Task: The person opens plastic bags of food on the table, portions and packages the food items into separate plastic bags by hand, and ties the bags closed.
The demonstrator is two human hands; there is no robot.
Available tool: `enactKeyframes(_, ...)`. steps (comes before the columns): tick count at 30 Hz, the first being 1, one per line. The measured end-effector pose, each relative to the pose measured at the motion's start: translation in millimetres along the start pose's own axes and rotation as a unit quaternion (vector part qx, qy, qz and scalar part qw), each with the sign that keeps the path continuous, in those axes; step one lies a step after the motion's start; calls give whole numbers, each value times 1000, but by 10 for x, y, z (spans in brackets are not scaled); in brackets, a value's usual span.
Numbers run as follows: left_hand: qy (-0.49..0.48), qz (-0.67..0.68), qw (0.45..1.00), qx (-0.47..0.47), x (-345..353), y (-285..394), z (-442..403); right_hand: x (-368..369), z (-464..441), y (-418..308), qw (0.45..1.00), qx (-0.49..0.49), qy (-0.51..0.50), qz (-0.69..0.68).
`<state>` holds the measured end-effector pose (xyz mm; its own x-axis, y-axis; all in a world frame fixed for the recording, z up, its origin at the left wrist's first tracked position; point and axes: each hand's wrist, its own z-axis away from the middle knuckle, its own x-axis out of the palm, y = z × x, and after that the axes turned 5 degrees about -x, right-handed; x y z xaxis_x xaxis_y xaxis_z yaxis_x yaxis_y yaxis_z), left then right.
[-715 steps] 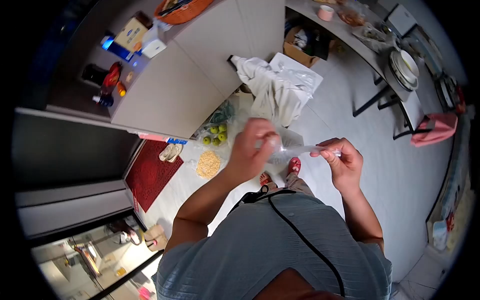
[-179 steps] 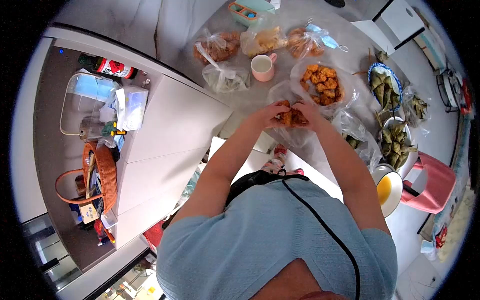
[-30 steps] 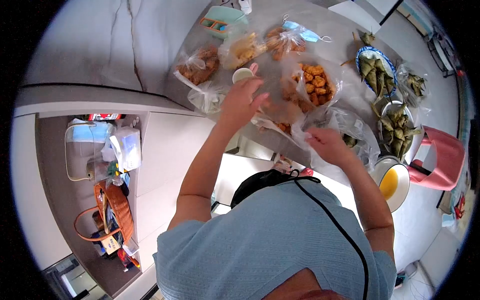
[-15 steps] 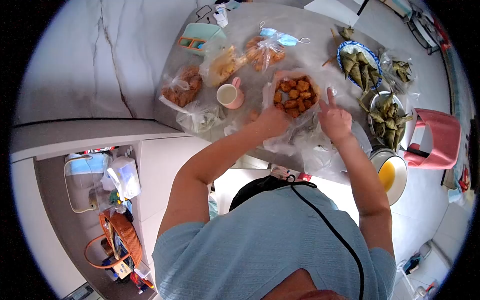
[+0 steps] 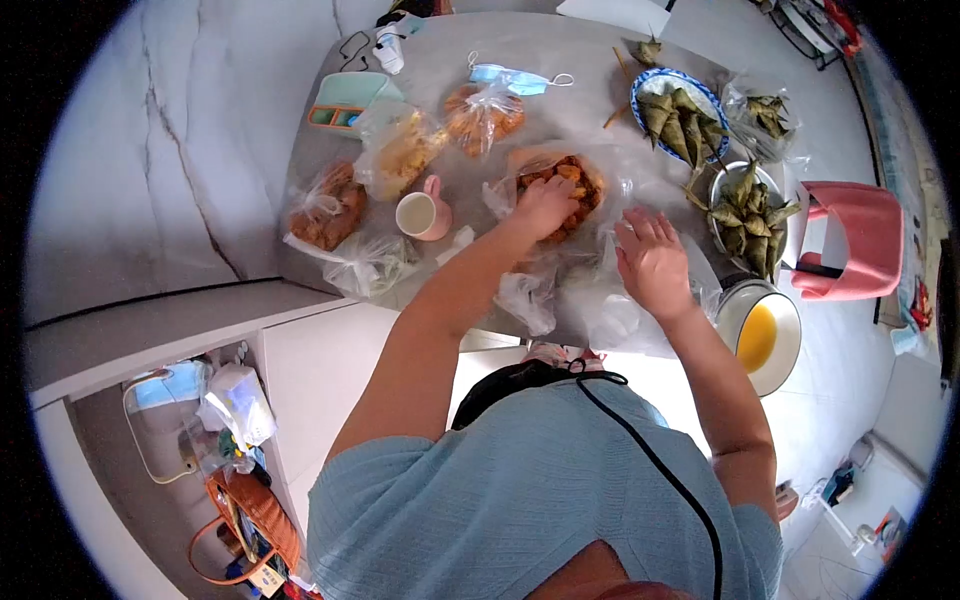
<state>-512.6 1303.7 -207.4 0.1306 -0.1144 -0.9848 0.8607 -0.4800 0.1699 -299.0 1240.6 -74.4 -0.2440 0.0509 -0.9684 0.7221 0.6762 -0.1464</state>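
Observation:
My left hand (image 5: 545, 207) reaches over an opened plastic bag, its fingers stretched across the browned, fried-looking chunks (image 5: 585, 188) inside. It covers part of them, and the fingertips are partly lost among the pieces. My right hand (image 5: 655, 265) is open, palm down with fingers apart, over crumpled clear plastic bags (image 5: 598, 305) at the table's near edge. Left of the chunks stands a pink mug (image 5: 424, 215), pale inside. Behind them sits a tied clear bag of orange-brown food (image 5: 484, 120).
Leaf-wrapped dumplings fill a blue-rimmed basket (image 5: 655, 78) and a white bowl (image 5: 716, 200) at right. A pot with yellow liquid (image 5: 757, 338) stands beside a pink chair (image 5: 868, 240). More bagged food (image 5: 330, 208), a green box (image 5: 350, 92) and a face mask (image 5: 510, 78) lie left and back.
My left hand has moved from the bag's near rim onto the chunks. My right hand has drawn back from the bag's right side, and its fingers have spread. The view has shifted.

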Motion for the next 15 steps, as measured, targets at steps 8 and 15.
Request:
enactKeyframes(8,1,40,973,-225,-130,-186,30,-1,22,38,996,66,1,-54)
enactKeyframes(15,72,65,995,-39,-118,147,-57,346,-209,147,986,146,-36,-75)
